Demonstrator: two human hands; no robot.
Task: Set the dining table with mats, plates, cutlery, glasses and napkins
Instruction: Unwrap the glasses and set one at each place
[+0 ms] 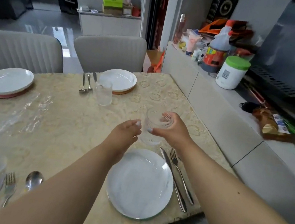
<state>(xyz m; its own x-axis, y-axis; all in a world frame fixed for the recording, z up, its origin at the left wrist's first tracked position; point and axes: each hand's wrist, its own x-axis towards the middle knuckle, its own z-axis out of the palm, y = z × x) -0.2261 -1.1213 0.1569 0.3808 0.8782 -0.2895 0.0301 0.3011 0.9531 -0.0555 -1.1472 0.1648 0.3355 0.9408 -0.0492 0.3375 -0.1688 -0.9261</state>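
Gripping ribbed clear glass (pixel 153 126), right hand (pixel 172 128); round marbled plate (pixel 140 183) near.

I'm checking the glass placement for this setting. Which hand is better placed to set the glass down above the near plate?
Right. The right hand already has its grip wrapped round the glass, just beyond the near plate. The left hand only touches its side with its fingertips.

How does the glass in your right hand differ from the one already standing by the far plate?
The held glass is gripped by the right hand, above the near marbled plate; the far glass stands free on the table, beside the far plate. The held glass shows a raised dotted texture; the far glass looks plain and straight-sided. The held one looks squatter and rounder. Both are clear and empty.
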